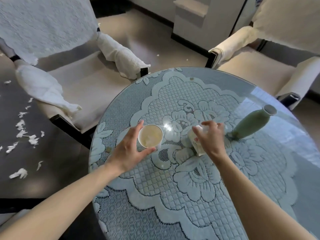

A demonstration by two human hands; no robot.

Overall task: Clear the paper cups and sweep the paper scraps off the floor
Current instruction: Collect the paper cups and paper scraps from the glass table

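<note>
Left hand (128, 150) at upright paper cup (150, 135)

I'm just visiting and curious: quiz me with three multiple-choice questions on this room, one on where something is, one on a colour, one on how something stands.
1. Where do most paper scraps lie?
A. on the table
B. on the dark floor
C. on a chair seat

2. What colour is the vase?
A. red
B. green
C. black

3. How does the paper cup by the left hand stand?
A. upside down
B. crushed flat
C. upright, mouth up

Answers:
1. B: white bits dot the dark floor at the left.
2. B: its body is plainly green.
3. C: its round open mouth faces up at the camera.
</note>
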